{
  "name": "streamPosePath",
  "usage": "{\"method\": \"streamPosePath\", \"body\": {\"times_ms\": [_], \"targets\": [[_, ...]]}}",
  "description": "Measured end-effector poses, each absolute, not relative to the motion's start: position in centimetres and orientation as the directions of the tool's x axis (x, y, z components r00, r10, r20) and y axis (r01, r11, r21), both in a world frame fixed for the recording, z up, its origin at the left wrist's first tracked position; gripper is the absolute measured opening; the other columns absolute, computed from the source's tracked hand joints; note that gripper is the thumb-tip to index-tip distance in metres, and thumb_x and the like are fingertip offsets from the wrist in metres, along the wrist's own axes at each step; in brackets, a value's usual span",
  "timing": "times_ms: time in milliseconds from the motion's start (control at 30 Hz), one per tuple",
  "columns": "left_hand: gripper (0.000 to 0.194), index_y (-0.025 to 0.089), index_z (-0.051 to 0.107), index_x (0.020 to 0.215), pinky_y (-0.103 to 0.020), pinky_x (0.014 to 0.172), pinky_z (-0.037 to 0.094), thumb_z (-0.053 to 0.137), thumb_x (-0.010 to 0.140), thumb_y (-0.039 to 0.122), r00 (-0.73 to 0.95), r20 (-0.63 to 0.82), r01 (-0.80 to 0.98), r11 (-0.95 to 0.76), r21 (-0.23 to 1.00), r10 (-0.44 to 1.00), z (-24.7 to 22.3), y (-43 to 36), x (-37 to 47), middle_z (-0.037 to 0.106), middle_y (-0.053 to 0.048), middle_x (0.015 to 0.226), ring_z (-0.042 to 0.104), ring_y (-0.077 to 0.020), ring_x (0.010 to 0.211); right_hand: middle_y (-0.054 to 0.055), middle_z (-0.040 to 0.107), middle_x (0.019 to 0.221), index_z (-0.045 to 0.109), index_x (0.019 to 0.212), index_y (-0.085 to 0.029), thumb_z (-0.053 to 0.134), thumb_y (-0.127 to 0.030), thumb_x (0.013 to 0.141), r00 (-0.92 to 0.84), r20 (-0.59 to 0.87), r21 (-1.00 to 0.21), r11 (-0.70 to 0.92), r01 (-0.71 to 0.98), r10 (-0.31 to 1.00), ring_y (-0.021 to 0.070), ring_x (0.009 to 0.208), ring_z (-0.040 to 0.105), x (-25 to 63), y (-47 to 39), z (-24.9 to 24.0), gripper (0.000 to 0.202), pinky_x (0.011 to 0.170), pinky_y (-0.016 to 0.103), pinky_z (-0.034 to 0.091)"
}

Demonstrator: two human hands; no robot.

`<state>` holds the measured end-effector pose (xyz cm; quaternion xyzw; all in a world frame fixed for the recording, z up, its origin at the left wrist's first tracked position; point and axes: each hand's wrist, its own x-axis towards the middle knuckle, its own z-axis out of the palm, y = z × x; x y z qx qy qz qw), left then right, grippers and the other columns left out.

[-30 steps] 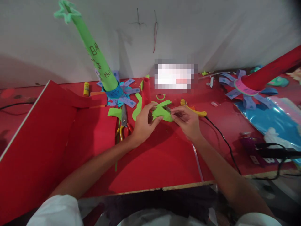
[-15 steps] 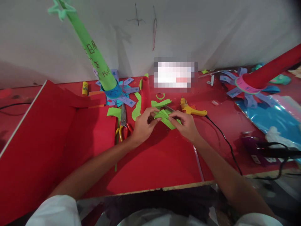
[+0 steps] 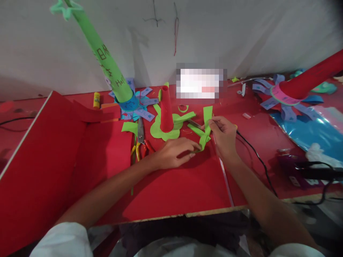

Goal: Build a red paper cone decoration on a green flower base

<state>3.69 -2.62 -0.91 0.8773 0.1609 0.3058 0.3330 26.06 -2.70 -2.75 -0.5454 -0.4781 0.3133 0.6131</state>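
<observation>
A light green paper strip [image 3: 208,119] stands upright between my hands, curved at its lower end. My right hand [image 3: 224,137] pinches its side near the upper part. The fingertips of my left hand [image 3: 178,152] are closed at the strip's lower curl. More green strips [image 3: 197,130] lie on the table just behind. To the left, a red paper tube [image 3: 166,110] rises from a green flower-shaped base [image 3: 163,135]. Behind my right hand the glue gun is mostly hidden; its black cord [image 3: 254,157] runs to the right.
Scissors [image 3: 140,130] and red-handled pliers [image 3: 147,147] lie left of the flower base. A green paper tower [image 3: 107,64] and a glue stick [image 3: 97,100] stand at the back left. A red folded board [image 3: 40,153] rises at left. Blue plastic packaging [image 3: 308,132] lies right.
My right hand has moved right and lifted a strip upright. My left hand has shifted right and nearer to me, uncovering the flower base. The glue gun is now covered by my right hand.
</observation>
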Motion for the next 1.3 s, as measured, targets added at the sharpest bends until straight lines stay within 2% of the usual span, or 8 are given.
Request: {"method": "streamPosePath", "body": {"times_ms": [100,200,567,667,800,967,1100,1300], "targets": [[0.018,0.023,0.064,0.104,-0.031,0.082,0.054,0.046,0.106,0.022,0.869,0.348,0.101,-0.815,0.571,0.352,-1.6,-2.7,3.8,0.078,-0.007,0.106,0.073,-0.0187,0.096,-0.004,0.057,0.065,0.061,0.082,-0.026,0.073,-0.043,0.092,0.377,0.263,-0.963,0.221,0.153,0.888,0.0136,0.056,0.053,26.3,-2.6,-3.0,0.024,0.052,0.028,0.041],[0.025,0.022,0.066,0.103,-0.030,0.076,0.051,0.043,0.109,0.027,0.863,0.350,0.151,-0.846,0.511,0.365,-2.1,-2.6,3.9,0.076,-0.006,0.098,0.071,-0.0175,0.088,-0.005,0.053,0.065,0.059,0.081,-0.026,0.075,-0.049,0.091,0.404,0.268,-0.963,0.224,0.152,0.875,0.0136,0.056,0.050,26.3,-2.6,-3.1,0.029,0.051,0.029,0.039],[0.026,0.017,0.071,0.111,-0.027,0.080,0.051,0.050,0.109,0.032,0.875,0.368,0.076,-0.840,0.537,0.315,-1.6,-2.5,4.0,0.076,-0.009,0.106,0.072,-0.0170,0.095,-0.006,0.048,0.071,0.053,0.079,-0.023,0.076,-0.034,0.085,0.725,0.352,-0.898,0.432,0.083,0.592,0.0113,0.063,0.046,27.7,-2.2,-0.9,0.026,0.059,0.028,0.040],[0.029,0.018,0.072,0.111,-0.028,0.085,0.051,0.048,0.110,0.033,0.886,0.354,0.069,-0.842,0.535,0.298,-1.4,-2.5,4.3,0.077,-0.009,0.107,0.072,-0.0177,0.099,-0.007,0.042,0.062,0.048,0.074,-0.026,0.074,-0.033,0.087,0.600,0.301,-0.873,0.467,-0.138,0.741,0.0118,0.054,0.040,27.9,-2.7,0.4,0.030,0.052,0.028,0.036],[0.032,0.019,0.073,0.109,-0.030,0.094,0.051,0.050,0.109,0.041,0.879,0.383,0.054,-0.859,0.510,0.283,-1.0,-2.5,4.5,0.079,-0.008,0.109,0.072,-0.0189,0.104,-0.009,0.036,0.051,0.053,0.076,-0.027,0.073,-0.042,0.088,0.278,0.224,-0.855,0.325,-0.404,0.934,0.0109,0.044,0.026,27.4,-3.7,1.7,0.028,0.042,0.026,0.025],[0.037,0.017,0.072,0.095,-0.028,0.069,0.047,0.044,0.111,0.034,0.722,0.514,0.299,-0.879,0.372,0.463,-0.1,-2.2,2.9,0.072,-0.005,0.080,0.067,-0.0153,0.074,-0.012,0.025,0.048,0.055,0.085,-0.029,0.076,-0.050,0.086,0.055,0.215,-0.842,0.214,-0.496,0.975,0.0105,0.041,0.015,26.5,-5.4,2.7,0.030,0.035,0.023,0.017],[0.027,0.017,0.071,0.101,-0.025,0.067,0.046,0.048,0.109,0.028,0.611,0.560,0.401,-0.828,0.391,0.560,0.0,-2.2,0.3,0.076,-0.005,0.083,0.069,-0.0139,0.073,-0.014,0.032,0.047,0.052,0.089,-0.030,0.077,-0.050,0.088,-0.019,0.237,-0.851,0.198,-0.485,0.971,0.0083,0.037,0.018,25.0,-6.5,3.7,0.032,0.033,0.021,0.019],[0.037,0.016,0.066,0.117,-0.023,0.063,0.047,0.047,0.108,0.045,0.489,0.439,0.265,-0.608,0.748,0.754,-0.5,-2.5,-1.8,0.068,-0.001,0.074,0.062,-0.0118,0.064,-0.009,0.059,0.058,0.049,0.091,-0.026,0.076,-0.044,0.091,-0.079,0.077,-0.995,0.072,-0.069,0.994,0.0078,0.045,0.050,20.7,-7.0,2.0,0.033,0.044,0.021,0.033]]}}
